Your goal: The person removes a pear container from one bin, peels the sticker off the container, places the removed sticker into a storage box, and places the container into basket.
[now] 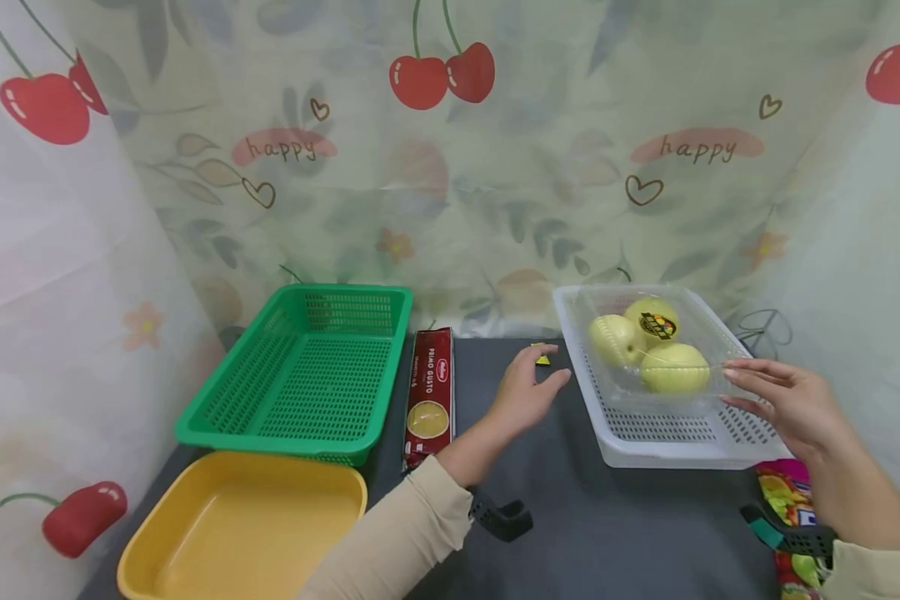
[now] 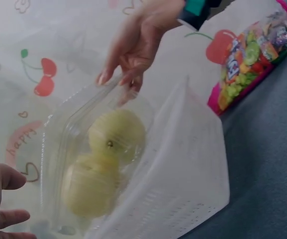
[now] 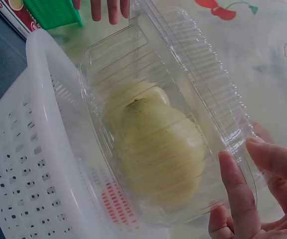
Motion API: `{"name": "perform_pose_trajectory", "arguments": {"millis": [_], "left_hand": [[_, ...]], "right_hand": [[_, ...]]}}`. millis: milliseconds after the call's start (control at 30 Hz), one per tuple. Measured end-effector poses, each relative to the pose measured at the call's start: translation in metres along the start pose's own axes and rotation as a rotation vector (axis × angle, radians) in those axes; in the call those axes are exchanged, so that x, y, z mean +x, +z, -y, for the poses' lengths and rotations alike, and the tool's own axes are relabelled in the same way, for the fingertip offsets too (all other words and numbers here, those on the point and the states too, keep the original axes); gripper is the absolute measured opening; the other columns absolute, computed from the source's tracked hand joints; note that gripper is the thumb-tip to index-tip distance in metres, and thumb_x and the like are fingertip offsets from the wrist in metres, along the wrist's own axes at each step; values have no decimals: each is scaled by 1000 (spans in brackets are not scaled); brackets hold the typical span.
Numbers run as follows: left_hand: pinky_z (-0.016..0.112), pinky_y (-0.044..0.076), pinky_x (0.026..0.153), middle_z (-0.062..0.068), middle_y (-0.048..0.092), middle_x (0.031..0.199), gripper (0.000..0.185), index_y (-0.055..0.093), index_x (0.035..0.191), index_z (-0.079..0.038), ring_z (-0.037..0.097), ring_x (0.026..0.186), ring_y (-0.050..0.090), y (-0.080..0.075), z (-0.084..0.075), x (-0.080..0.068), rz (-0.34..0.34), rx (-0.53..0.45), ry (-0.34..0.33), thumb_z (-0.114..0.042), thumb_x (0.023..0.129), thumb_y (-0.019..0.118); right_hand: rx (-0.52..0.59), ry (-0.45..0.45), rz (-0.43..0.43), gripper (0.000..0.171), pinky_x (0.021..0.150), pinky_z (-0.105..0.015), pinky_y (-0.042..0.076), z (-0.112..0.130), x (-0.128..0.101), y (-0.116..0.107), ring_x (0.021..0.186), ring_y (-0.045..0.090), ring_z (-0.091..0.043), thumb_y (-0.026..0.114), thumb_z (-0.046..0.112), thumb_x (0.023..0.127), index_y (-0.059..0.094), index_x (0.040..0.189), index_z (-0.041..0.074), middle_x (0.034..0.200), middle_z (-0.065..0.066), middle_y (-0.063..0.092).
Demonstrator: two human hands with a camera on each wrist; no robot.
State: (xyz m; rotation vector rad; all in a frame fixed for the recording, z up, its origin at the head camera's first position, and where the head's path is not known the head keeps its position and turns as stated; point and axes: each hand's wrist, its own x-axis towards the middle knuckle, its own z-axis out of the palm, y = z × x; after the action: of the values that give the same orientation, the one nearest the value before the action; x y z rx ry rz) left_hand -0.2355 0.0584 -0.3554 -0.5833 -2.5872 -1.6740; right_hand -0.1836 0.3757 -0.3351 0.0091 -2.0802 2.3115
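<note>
Resting in the white basket (image 1: 667, 433), a clear clamshell box (image 1: 648, 350) holds three pale yellow fruits (image 1: 675, 368); the rear one wears a dark round sticker whose print is too small to read. The right hand (image 1: 783, 400) sits at the box's right end, its fingers nearly straight, fingertips (image 3: 233, 174) touching the clear rim without closing round it. The left hand (image 1: 525, 392) hovers just left of the basket over the dark grey desk (image 1: 585, 517), fingers loosely spread and holding nothing; a small yellow bit lies beyond it, too small to tell.

Left of the basket lies a long red pasta pack (image 1: 429, 396) printed "PRIMO GUSTO", with a small brand oval I cannot read. Further left stands a green basket (image 1: 307, 367), and near it, toward the person, a yellow tray (image 1: 247, 525). A bright snack bag (image 2: 247, 59) lies just right of the white basket, its lettering unclear.

Behind and around everything hangs a pale cloth (image 1: 495, 167) with cherries, hearts and the word "happy" printed twice.
</note>
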Motion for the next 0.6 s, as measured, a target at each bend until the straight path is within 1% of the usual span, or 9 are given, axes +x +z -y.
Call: {"name": "perform_pose_trajectory", "arguments": {"millis": [100, 200, 267, 333, 500, 600], "left_hand": [[46, 35, 106, 11, 43, 142, 45, 47, 134, -9, 27, 133, 39, -8, -1, 4, -30, -30, -43, -28, 93, 53], [46, 35, 106, 14, 43, 141, 46, 46, 134, -9, 29, 132, 39, -17, 0, 7, -49, -39, -61, -30, 93, 53], [46, 35, 106, 15, 42, 141, 47, 46, 134, -9, 30, 132, 39, -24, 2, 8, -41, -35, -65, -31, 93, 52], [47, 35, 107, 14, 40, 143, 49, 43, 136, -9, 29, 133, 37, -32, 4, 7, -19, -23, -67, -32, 94, 51], [47, 31, 109, 11, 35, 147, 52, 37, 141, -10, 27, 138, 31, -50, 7, 1, 24, 38, -31, -33, 95, 51], [48, 31, 109, 10, 34, 148, 52, 38, 140, -11, 26, 138, 31, -59, 9, -2, 29, 59, -4, -32, 95, 51]], "right_hand": [[11, -9, 11, 17, 67, -24, 57, 1, -2, 2, 84, 61, -3, 58, 8, 91, 74, 92, 13, 92, 11, 67], [32, -32, 31, 19, 67, -24, 57, 2, -5, 4, 85, 62, -4, 55, 5, 91, 74, 93, 11, 93, 10, 67], [35, -46, 46, 20, 68, -24, 57, 2, -7, 6, 85, 63, -4, 54, 4, 92, 74, 94, 10, 94, 9, 68], [41, -55, 61, 21, 68, -24, 57, 2, -9, 8, 85, 63, -5, 54, 3, 92, 74, 95, 9, 94, 9, 68], [62, -89, 112, 23, 69, -26, 57, 0, -13, 14, 86, 64, -5, 52, 0, 92, 73, 97, 8, 95, 8, 70], [66, -82, 137, 23, 69, -26, 57, -1, -15, 17, 87, 64, -5, 51, 0, 92, 73, 98, 8, 96, 8, 70]]}}
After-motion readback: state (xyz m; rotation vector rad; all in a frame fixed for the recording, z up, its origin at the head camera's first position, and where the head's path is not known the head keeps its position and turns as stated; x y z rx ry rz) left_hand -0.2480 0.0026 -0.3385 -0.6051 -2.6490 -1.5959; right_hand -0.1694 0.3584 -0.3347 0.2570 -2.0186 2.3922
